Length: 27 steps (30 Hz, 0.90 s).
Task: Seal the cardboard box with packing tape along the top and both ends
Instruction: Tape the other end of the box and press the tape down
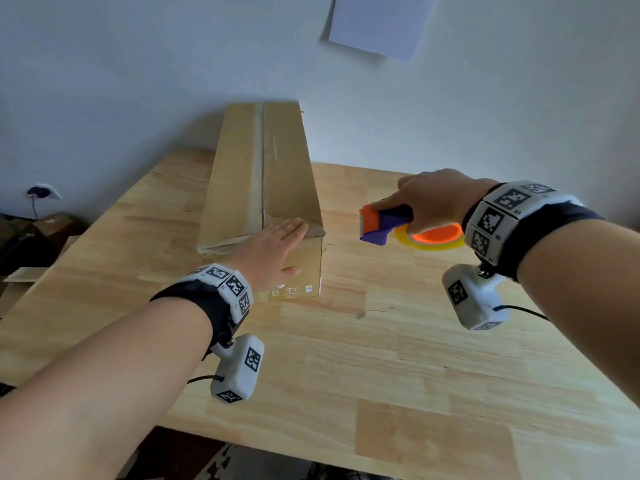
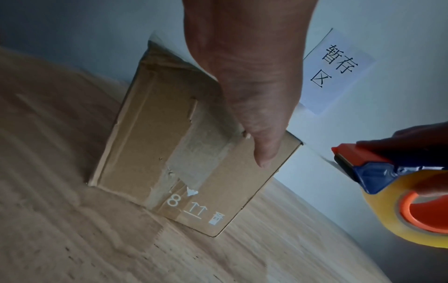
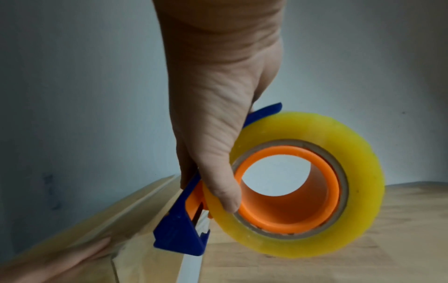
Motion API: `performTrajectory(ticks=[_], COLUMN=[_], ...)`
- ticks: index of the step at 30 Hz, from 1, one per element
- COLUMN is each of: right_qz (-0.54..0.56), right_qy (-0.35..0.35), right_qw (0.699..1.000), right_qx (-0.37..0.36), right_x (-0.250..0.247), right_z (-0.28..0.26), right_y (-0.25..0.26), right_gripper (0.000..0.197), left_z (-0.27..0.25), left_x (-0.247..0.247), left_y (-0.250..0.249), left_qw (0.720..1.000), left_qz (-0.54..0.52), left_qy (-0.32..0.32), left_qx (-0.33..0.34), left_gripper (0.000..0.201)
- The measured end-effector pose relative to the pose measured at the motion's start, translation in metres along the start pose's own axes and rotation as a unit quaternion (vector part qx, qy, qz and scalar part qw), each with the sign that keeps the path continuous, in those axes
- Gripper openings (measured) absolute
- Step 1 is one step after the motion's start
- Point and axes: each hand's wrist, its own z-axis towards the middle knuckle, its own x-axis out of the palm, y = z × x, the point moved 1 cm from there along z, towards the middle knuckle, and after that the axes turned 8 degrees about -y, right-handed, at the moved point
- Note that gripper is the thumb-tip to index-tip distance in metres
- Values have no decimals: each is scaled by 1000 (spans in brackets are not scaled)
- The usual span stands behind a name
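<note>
A long brown cardboard box [image 1: 263, 174] lies on the wooden table [image 1: 381, 358], its far end against the wall. Its top flaps meet in a centre seam, and worn old tape covers the near end face [image 2: 150, 153]. My left hand [image 1: 277, 244] lies flat on the near end of the top, fingers straight, thumb [image 2: 261, 145] hanging over the end face. To the right of the box, my right hand [image 1: 436, 199] grips a blue and orange tape dispenser [image 1: 384, 223] in the air. It carries a yellowish clear tape roll [image 3: 351, 153], and its cutter points at the box.
A paper sheet [image 1: 381, 26] with printed characters hangs on the wall above. At the left are a wall socket [image 1: 41, 192] and loose cardboard [image 1: 34, 244] below the table level. Bare tabletop stretches right of the box and toward the front edge [image 1: 311, 455].
</note>
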Motion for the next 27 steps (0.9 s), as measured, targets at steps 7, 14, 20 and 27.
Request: performTrajectory(ticks=[7,14,20,27], right_qz=[-16,-21,35,35], right_qy=[-16,-123,-221,-137], right_qw=[1000,992,974,990], right_qx=[10,0,-31,-6], right_x=[25,62,109,103], right_z=[7,0,-12,1], right_y=[5,-2,1,17], right_gripper=[72,59,74,63], left_z=[9,18,29,37], left_x=[-2,-11,-16,-6], left_y=[-10,-18,-35,-34], left_qw=[999,1000,997,995], left_qz=[36,7,39,73], left_qy=[31,-6,-67,-73], left_qx=[-19,-6,-5,15], left_gripper=[75,63,44,47])
